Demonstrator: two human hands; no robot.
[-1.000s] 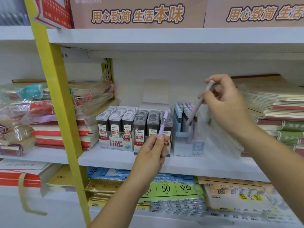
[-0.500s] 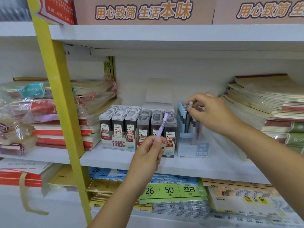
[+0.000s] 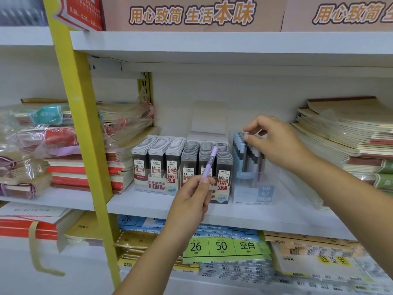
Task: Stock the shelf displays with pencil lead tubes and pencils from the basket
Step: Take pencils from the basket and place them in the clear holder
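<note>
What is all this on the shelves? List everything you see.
0.5 lead tube display: one, dark tubes, white caps, middle shelf.
0.7 lead tube display: one, grey, right beside it.
clear pencil box: one, transparent, right of the displays, holding upright pencils.
purple pencil: one, lilac, in left hand.
pale-capped pencil: one, in the box.
notebook stacks: several, cream and red, both shelf ends.
yellow post: one, left.
left hand: holds purple pencil.
right hand: pinches pale-capped pencil.
</note>
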